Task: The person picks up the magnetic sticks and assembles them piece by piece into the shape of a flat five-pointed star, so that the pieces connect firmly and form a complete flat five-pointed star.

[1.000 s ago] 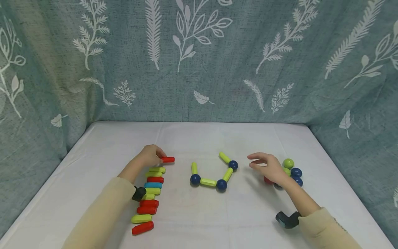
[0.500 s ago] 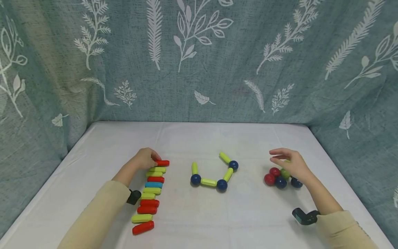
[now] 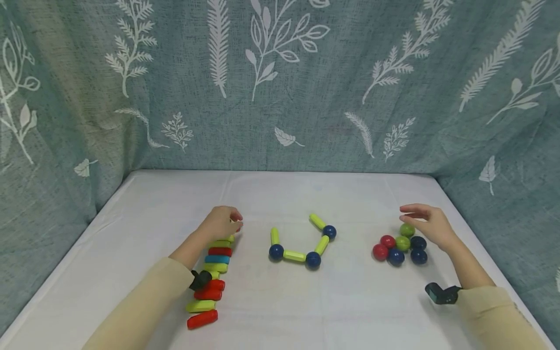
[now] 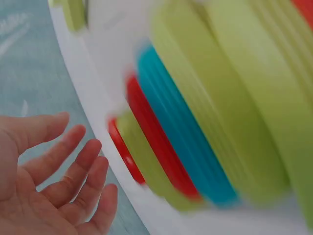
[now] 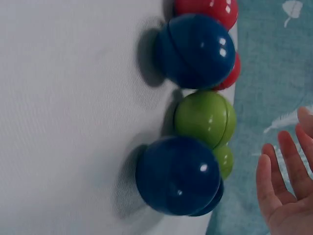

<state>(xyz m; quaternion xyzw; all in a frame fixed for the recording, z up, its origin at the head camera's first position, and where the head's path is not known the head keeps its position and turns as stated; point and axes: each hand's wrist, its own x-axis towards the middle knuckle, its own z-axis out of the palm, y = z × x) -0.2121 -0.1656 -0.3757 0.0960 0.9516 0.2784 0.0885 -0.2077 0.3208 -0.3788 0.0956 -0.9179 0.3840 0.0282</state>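
Observation:
My left hand (image 3: 220, 224) hovers at the far end of a row of coloured sticks, its fingers loosely bent and holding nothing. Under it lies a red stick (image 4: 126, 152), mostly hidden from the head camera by the hand. A blue stick (image 3: 217, 259) and several lime and red ones make up the row. My right hand (image 3: 430, 224) is raised behind a cluster of balls, fingers relaxed and holding nothing. The nearest ball to it is a green ball (image 3: 407, 230). In the right wrist view, the fingers are apart from the green ball (image 5: 203, 119) and the blue ball (image 5: 178, 175).
Mid-table lies a chain of lime sticks (image 3: 295, 255) joined by dark blue balls (image 3: 313, 260), bent with its open side facing away. Two red balls (image 3: 380, 252) sit at the cluster's left. A patterned curtain (image 3: 280, 97) hangs behind the white table (image 3: 341, 311).
My left hand drew the red stick in to the row's far end and let go of it, then lifted. My right hand moved right, past the balls, holding nothing.

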